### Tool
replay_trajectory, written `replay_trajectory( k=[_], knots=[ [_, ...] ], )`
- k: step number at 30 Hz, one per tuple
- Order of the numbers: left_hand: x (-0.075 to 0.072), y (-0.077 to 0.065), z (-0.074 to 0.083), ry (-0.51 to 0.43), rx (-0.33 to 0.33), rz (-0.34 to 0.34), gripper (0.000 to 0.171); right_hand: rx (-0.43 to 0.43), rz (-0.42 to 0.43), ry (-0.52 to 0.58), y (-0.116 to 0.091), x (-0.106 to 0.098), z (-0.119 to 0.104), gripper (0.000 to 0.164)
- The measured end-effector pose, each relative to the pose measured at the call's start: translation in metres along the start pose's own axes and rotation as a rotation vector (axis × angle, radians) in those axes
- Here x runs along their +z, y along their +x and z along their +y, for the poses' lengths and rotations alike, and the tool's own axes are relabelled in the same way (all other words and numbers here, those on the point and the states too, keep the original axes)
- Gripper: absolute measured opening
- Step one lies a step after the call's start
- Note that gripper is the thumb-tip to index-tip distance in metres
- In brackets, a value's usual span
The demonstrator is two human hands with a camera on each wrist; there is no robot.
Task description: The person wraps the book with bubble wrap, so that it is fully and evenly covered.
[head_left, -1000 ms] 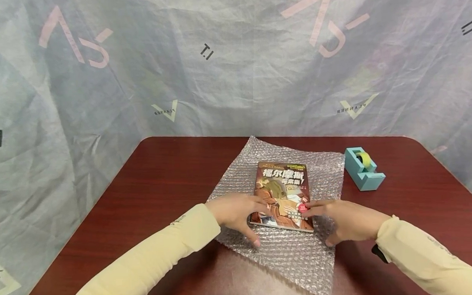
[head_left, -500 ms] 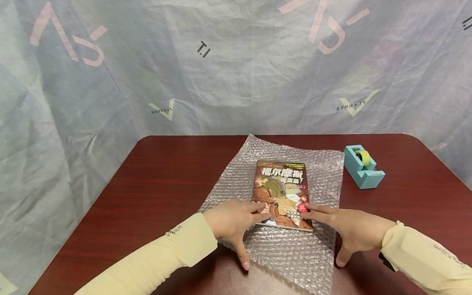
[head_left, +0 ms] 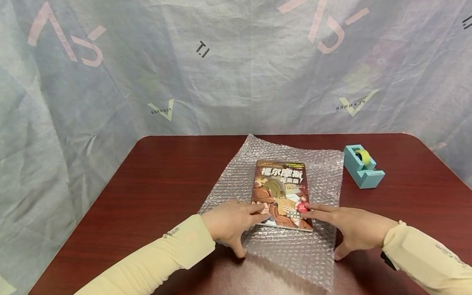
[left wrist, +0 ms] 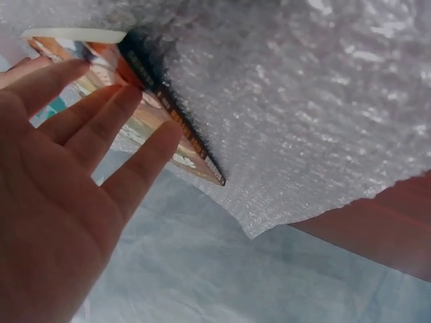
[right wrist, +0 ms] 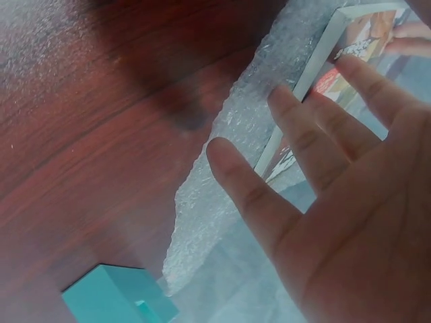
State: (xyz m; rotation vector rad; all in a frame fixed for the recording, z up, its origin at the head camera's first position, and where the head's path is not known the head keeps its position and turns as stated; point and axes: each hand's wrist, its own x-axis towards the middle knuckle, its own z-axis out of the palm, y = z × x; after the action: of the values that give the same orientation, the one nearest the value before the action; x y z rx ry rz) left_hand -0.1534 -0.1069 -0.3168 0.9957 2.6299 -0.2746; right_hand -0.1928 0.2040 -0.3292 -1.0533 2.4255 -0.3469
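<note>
A paperback book (head_left: 280, 185) with an illustrated cover and white title characters lies face up on a sheet of bubble wrap (head_left: 290, 245). Over the book's lower left corner reaches my left hand (head_left: 232, 221), its fingers extended onto the cover. Its thumb points down at the wrap's near left edge. From the other side, my right hand (head_left: 356, 228) touches the lower right of the cover with straight fingers. The right thumb is at the wrap's right edge. In the left wrist view the book's spine (left wrist: 178, 118) faces the camera. Whether either thumb is under the wrap, I cannot tell.
A teal tape dispenser (head_left: 363, 167) with a yellow roll stands to the right of the wrap, close to its far right corner. The dark red wooden table (head_left: 174, 175) extends on both sides. Behind it hangs a grey printed cloth (head_left: 233, 78).
Both hands have spread slightly apart, their thumbs moving toward the wrap's near and side edges. The wrap's near corner has shifted up a little. The book stays put on the wrap.
</note>
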Motion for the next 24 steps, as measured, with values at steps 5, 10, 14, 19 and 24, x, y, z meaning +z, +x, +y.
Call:
replay_trajectory(
  k=[5,10,14,19,24],
  knots=[
    [-0.005,-0.002,-0.003,-0.064,0.017,0.013,0.095,-0.079,0.005,0.02,0.001,-0.004,0.004,0.082],
    [-0.007,-0.002,-0.005,-0.111,0.009,0.027,0.081,-0.124,0.035,0.033,0.003,-0.007,0.007,0.068],
    [-0.005,0.001,-0.008,-0.155,0.012,0.057,0.071,-0.102,0.1,0.052,0.003,-0.008,0.011,0.068],
    [-0.006,0.005,-0.013,-0.176,0.003,0.072,0.072,-0.082,0.163,0.1,0.006,-0.01,0.017,0.062],
    [-0.008,0.008,-0.018,-0.239,0.006,0.088,0.071,-0.114,0.189,0.15,0.013,-0.012,0.02,0.048]
  ],
)
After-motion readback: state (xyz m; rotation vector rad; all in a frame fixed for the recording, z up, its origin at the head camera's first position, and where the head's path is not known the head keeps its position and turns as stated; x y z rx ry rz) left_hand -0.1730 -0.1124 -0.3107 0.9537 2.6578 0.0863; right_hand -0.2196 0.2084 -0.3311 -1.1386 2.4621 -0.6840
